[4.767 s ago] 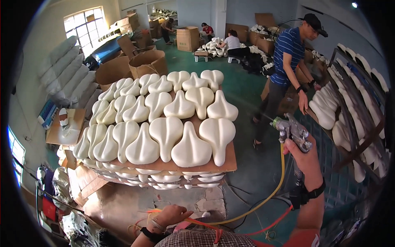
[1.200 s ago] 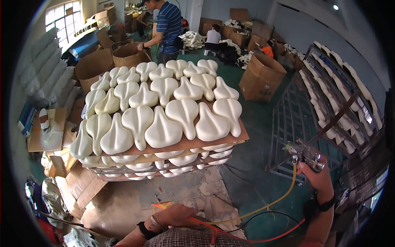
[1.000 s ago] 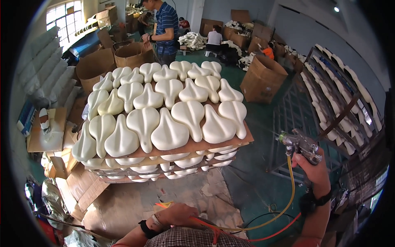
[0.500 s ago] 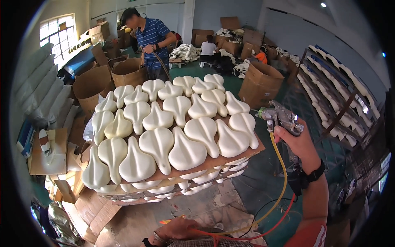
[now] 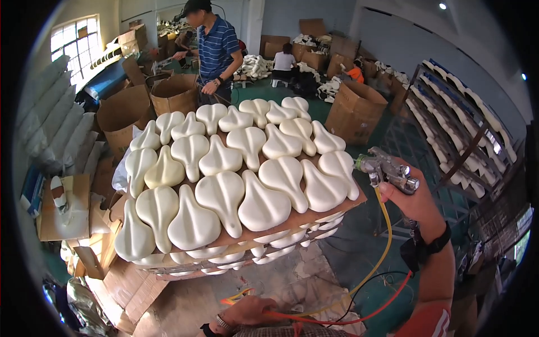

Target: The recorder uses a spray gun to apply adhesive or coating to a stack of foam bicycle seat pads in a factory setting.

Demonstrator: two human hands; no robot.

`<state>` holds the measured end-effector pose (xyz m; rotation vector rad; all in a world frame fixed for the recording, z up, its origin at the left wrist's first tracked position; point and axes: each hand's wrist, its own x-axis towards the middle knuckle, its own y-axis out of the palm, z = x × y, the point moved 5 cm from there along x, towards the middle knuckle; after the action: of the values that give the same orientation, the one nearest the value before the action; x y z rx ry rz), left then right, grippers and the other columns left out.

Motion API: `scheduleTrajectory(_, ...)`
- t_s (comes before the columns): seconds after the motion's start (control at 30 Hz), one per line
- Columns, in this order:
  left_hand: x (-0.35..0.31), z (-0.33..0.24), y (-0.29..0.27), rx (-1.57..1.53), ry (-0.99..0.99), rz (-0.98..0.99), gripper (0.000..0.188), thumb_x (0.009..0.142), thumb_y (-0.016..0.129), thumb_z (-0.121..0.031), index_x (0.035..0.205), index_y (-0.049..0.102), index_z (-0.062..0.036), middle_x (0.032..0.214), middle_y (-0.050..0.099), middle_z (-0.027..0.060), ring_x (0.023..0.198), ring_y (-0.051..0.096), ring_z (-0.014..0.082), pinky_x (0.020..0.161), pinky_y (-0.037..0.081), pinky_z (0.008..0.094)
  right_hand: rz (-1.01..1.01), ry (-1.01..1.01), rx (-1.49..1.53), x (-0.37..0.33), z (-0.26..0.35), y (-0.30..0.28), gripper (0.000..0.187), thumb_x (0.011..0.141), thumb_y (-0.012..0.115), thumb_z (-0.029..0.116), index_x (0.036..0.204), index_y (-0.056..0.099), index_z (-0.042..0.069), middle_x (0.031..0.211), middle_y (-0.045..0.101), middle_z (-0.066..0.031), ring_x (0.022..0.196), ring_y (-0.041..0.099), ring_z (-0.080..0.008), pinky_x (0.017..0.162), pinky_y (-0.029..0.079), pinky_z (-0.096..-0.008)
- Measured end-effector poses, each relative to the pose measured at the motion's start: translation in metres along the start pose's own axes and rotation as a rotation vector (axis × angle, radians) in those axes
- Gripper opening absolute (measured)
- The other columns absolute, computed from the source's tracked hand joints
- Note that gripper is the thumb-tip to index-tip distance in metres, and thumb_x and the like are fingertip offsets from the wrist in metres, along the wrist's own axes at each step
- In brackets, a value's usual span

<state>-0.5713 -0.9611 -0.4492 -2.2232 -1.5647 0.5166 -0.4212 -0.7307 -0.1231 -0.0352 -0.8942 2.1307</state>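
Observation:
My right hand point(image 5: 414, 199) is wrapped round a metal spray gun point(image 5: 387, 169), raised at the right corner of a stack of saddles. The gun's nozzle points left toward the nearest pale bicycle-saddle foam pads point(image 5: 219, 197). They lie in rows, wide and narrow ends alternating, on a brown board point(image 5: 359, 201). A yellow hose point(image 5: 387, 238) hangs from the gun, and a red hose point(image 5: 390, 300) runs up toward my right wrist. Low at the front, my left hand point(image 5: 247, 310) is closed round the yellow and red hoses.
More saddle layers sit under the board. On the right stands a metal rack point(image 5: 449, 129) of saddles. Cardboard boxes point(image 5: 355, 112) stand behind, more at left. A co-worker in a striped blue shirt point(image 5: 218, 50) stands across the stack. Flattened cardboard point(image 5: 126, 289) lies on the floor.
My right hand and the spray gun have shifted slightly right and down. My left hand keeps its grip on the hoses. The co-worker has turned, with one arm now reaching left.

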Motion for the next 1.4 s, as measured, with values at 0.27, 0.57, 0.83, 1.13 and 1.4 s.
scheduleTrajectory(0.27,0.002,-0.016,0.007,0.022,-0.030,0.015,0.041,0.080,0.066,-0.046,0.101,0.065,-0.0116,0.077,0.066,0.0127,0.074,0.065,0.0322,0.067,0.050,0.0385,-0.027,-0.013,0.051,-0.004,-0.005,-0.016,0.040,0.084,0.065,0.009,0.120,0.053,-0.002,0.087,0.061,-0.0019,0.068,0.055,-0.0063,0.061,0.047,-0.0220)
scheduleTrajectory(0.57,0.014,-0.052,0.026,0.006,-0.046,0.061,0.043,0.081,0.061,-0.049,0.102,0.064,-0.0122,0.083,0.066,0.0154,0.076,0.064,0.0344,0.068,0.049,0.0408,-0.006,0.012,0.076,-0.048,-0.016,-0.050,0.038,0.084,0.064,0.008,0.120,0.053,-0.001,0.083,0.061,-0.0009,0.067,0.055,-0.0059,0.061,0.047,-0.0221)
scheduleTrajectory(0.83,0.040,-0.077,0.069,0.101,0.010,0.119,0.046,0.081,0.063,-0.050,0.101,0.062,-0.0091,0.084,0.064,0.0117,0.073,0.063,0.0338,0.063,0.049,0.0395,-0.058,0.042,0.084,-0.104,-0.025,-0.087,0.040,0.083,0.063,0.007,0.120,0.053,-0.002,0.084,0.060,-0.0016,0.067,0.055,-0.0064,0.062,0.048,-0.0215)
scheduleTrajectory(1.13,0.051,-0.109,0.114,0.107,-0.013,0.207,0.049,0.081,0.060,-0.054,0.100,0.062,-0.0090,0.083,0.064,0.0151,0.075,0.063,0.0341,0.065,0.049,0.0405,-0.057,0.163,0.035,-0.184,-0.040,-0.120,0.044,0.081,0.064,0.005,0.122,0.053,-0.001,0.082,0.060,-0.0002,0.070,0.055,-0.0055,0.064,0.046,-0.0207)
scheduleTrajectory(1.4,0.047,-0.140,0.136,0.099,-0.033,0.184,0.048,0.082,0.056,-0.056,0.092,0.062,-0.0100,0.073,0.063,0.0146,0.071,0.063,0.0342,0.063,0.047,0.0422,-0.040,0.091,0.022,-0.224,-0.048,-0.142,0.041,0.080,0.063,0.005,0.120,0.054,-0.002,0.082,0.060,-0.0005,0.069,0.055,-0.0060,0.063,0.045,-0.0214)
